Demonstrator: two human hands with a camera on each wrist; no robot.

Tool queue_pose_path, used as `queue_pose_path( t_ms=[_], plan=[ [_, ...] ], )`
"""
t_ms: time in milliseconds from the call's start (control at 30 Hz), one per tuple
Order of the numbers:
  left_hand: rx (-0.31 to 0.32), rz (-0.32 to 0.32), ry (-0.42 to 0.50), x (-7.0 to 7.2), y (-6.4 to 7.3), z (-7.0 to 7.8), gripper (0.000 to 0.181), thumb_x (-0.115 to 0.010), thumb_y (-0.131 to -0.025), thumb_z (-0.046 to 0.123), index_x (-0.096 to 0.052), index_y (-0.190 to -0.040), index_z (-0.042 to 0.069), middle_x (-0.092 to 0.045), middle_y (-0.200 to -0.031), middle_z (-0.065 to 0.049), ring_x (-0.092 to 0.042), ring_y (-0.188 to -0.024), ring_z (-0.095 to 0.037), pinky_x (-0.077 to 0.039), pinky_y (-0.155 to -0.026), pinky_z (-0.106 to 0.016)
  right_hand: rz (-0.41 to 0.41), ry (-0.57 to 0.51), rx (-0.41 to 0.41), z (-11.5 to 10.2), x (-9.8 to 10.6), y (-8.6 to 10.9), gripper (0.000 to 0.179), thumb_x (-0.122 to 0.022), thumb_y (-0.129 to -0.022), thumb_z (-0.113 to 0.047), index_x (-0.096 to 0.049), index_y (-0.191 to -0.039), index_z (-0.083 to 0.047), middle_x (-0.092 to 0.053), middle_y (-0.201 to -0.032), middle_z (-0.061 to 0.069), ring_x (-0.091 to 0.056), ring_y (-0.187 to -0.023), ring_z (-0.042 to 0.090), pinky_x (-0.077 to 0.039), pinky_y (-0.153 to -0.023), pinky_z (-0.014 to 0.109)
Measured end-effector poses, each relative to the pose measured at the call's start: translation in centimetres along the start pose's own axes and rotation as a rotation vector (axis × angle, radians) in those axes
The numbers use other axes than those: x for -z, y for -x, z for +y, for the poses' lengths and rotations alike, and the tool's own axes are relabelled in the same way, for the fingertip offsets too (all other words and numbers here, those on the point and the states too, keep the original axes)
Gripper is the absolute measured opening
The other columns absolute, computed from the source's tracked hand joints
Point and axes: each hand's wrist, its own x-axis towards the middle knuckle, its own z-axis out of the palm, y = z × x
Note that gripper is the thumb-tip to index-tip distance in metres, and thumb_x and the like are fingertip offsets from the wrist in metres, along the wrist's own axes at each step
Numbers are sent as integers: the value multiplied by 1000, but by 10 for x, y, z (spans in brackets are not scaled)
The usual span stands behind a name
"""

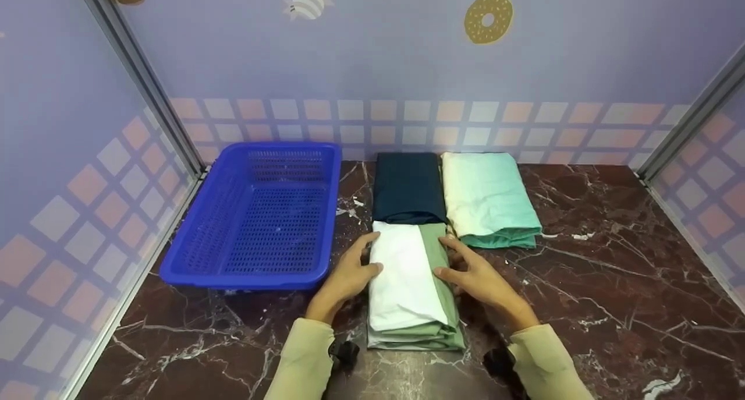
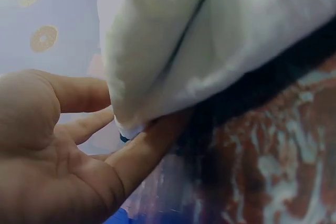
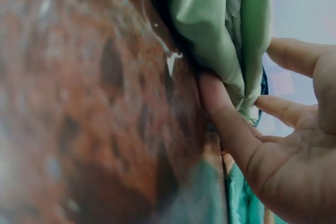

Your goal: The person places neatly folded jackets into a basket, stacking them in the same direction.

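Observation:
A folded white and green cloth [image 1: 404,278] lies lengthwise on the dark marbled tabletop, its layered folded end towards me. My left hand [image 1: 351,276] holds its left edge, with thumb and index fingertip at the upper side. In the left wrist view a finger [image 2: 144,153] reaches beneath the cloth. From the opposite side, my right hand [image 1: 476,276] holds the green edge; a finger [image 3: 231,124] slips under it in the right wrist view. Directly behind lies a folded navy cloth [image 1: 408,186], touching or nearly touching its far end.
A blue perforated plastic basket [image 1: 332,225] stands to the left, with nothing in it. Right of the navy cloth lies a folded mint-green cloth [image 1: 489,196]. Patterned lilac walls [image 1: 396,56] enclose the tabletop [image 1: 611,283] at the back and both sides.

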Motion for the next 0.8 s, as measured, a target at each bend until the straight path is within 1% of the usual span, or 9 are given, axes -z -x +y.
queue_pose_path(
  t_ms=[100,167,233,333,467,567,633,700,800],
  plan=[
    [37,13,84,-1,-2,-4,63,-64,-91,-6,-48,-152,-2,-61,-128,-30,-60,-117,-39,-55,-93,-48,-10,-38,-15,0,0,-1,80,-73,-102,-29,-31,-169,-13,-58,-131,22,-66,-101,27,-61,-74,41],
    [60,26,134,-2,-2,-6,60,-65,-90,-7,-50,-148,-3,-61,-123,-29,-61,-111,-37,-57,-86,-44,-18,-73,-29,0,0,0,82,-73,-102,-30,-29,-170,-15,-58,-131,22,-66,-104,28,-61,-74,42],
    [79,43,151,-2,-2,-7,56,-66,-90,-7,-52,-143,-3,-61,-121,-28,-60,-110,-35,-56,-83,-42,-31,-106,-32,0,0,-1,84,-73,-102,-29,-26,-170,-16,-57,-131,23,-65,-105,29,-62,-74,44],
    [98,63,142,-3,-2,-8,49,-68,-89,-5,-56,-137,-1,-60,-120,-26,-58,-109,-33,-54,-81,-39,-46,-141,-19,1,-1,0,86,-73,-102,-28,-23,-171,-16,-55,-135,25,-64,-108,31,-62,-73,44],
    [68,76,154,-5,-2,-9,43,-69,-89,-5,-58,-130,-3,-60,-123,-24,-59,-105,-30,-52,-78,-34,-51,-174,9,2,-2,-1,87,-73,-102,-26,-22,-172,-19,-49,-146,27,-62,-116,33,-59,-77,42],
    [26,64,198,-8,-3,-11,42,-67,-89,-6,-59,-130,-5,-66,-117,-23,-62,-97,-26,-52,-76,-32,-53,-181,20,5,-2,-1,85,-73,-101,-24,-25,-171,-20,-48,-149,27,-60,-118,33,-58,-76,41],
    [2,45,219,-9,-3,-11,44,-67,-89,-6,-59,-132,-6,-69,-112,-22,-63,-92,-24,-54,-74,-32,-62,-185,25,6,-2,-1,82,-73,-101,-21,-28,-170,-20,-46,-148,28,-60,-117,33,-58,-73,41],
    [0,26,231,-8,-4,-11,47,-68,-88,-4,-59,-134,-5,-70,-109,-22,-64,-90,-23,-55,-74,-32,-74,-192,30,7,-2,-2,79,-73,-101,-19,-31,-169,-18,-44,-147,29,-60,-114,34,-59,-71,42],
    [19,-4,235,-7,-4,-10,53,-69,-86,-2,-58,-138,-3,-70,-114,-21,-66,-92,-24,-59,-74,-35,-90,-221,35,7,-2,-2,77,-73,-101,-16,-34,-167,-14,-40,-147,31,-62,-109,35,-61,-70,44]
  ],
)
